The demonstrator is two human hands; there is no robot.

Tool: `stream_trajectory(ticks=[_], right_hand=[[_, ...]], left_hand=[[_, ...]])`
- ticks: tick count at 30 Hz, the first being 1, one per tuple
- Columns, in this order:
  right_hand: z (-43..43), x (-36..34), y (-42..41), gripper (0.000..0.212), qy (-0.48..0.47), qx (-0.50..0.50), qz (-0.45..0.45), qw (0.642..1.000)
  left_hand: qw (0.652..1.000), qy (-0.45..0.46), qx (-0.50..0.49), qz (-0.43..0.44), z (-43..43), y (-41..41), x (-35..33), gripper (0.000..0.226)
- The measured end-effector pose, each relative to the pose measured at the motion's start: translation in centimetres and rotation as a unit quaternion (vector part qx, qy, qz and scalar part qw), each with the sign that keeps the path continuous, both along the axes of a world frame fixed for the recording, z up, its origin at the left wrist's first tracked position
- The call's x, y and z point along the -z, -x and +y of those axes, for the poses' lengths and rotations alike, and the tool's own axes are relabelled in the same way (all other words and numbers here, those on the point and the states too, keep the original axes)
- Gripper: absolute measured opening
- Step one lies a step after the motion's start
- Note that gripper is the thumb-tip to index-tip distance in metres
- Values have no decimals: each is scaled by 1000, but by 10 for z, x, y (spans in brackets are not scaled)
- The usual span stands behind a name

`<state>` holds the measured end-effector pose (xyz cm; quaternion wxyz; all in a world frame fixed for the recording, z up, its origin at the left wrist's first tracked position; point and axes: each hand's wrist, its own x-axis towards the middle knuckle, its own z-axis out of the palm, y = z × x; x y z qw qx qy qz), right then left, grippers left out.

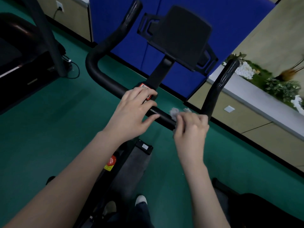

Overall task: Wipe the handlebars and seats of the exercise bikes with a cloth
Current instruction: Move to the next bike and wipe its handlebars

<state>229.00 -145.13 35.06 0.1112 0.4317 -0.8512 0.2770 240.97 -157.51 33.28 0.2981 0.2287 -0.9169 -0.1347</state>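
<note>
Gripping grey cloth [174,111] against the handlebar [105,77], right hand [191,129] curled round it | left hand [133,112] just beside, fingers relaxed across the bar, covering red label [144,87]

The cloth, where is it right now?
Head view, right of centre: the cloth is bunched under the right hand on the handlebar, just right of the left hand.

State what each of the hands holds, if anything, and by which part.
The right hand grips a grey cloth, bunched in its palm, against the handlebar right of centre. The left hand holds nothing; it rests open on the handlebar's middle.
</note>
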Motion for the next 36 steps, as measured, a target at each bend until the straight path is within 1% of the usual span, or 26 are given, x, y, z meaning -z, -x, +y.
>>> stream_trajectory(ticks=[4,6,8,10,13,14,16,18,20,21,22,23,24,25,26,27,28,29,30,32,34,36], right_hand=[[6,1,0,10,5,-23,14,1000],[16,-3,9,11,-8,1,23,1000],[17,-7,11,14,-17,24,12,999],[5,-10,10,18,-47,26,-3,999],[-13,-11,15,25,-120,5,-17,993],[-14,-10,17,26,-127,0,-22,992],[-5,-7,19,23,-79,-10,-22,997],[11,-1,13,16,24,-7,2,1000],[27,12,1,13,146,39,15,988],[34,20,-4,15,217,81,-9,973],[39,28,-9,18,289,135,-64,946],[42,35,-14,19,351,199,-146,903],[43,41,-20,19,395,259,-244,847],[43,46,-25,18,420,299,-344,785],[42,51,-29,19,437,309,-434,725],[39,53,-31,20,453,296,-509,669],[33,53,-33,20,464,276,-565,624],[26,52,-36,22,467,258,-604,592],[19,50,-39,25,463,241,-633,572],[2,45,-47,28,452,199,-676,546],[-14,40,-56,23,435,151,-705,539],[-28,36,-65,20,418,118,-718,544]], left_hand=[[1000,4,6,-11,-1,-1,1,31],[1000,4,11,-15,-2,-1,2,33],[1000,7,14,-16,-2,-2,2,34],[1000,10,15,-16,-3,-3,2,34],[1000,13,18,-20,-3,-3,1,34],[999,15,19,-21,-3,-3,1,35],[999,19,19,-22,-4,-4,1,35],[999,20,19,-22,-4,-4,2,36],[999,16,19,-23,-4,-4,2,35],[999,14,19,-24,-4,-3,2,35],[999,12,20,-26,-3,-4,1,34],[999,9,22,-27,-3,-4,1,33],[999,5,25,-28,-4,-5,0,31],[999,-1,29,-29,-4,-5,-1,31],[999,-8,33,-29,-4,-6,-2,32],[999,-15,37,-31,-4,-7,-3,34],[998,-20,41,-32,-5,-8,-4,35],[998,-21,45,-33,-5,-8,-5,34],[998,-22,49,-34,-5,-9,-6,32],[997,-31,58,-34,-7,-9,-7,28],[996,-54,71,-29,-9,-11,-9,27],[993,-74,83,-26,-11,-13,-10,27]])
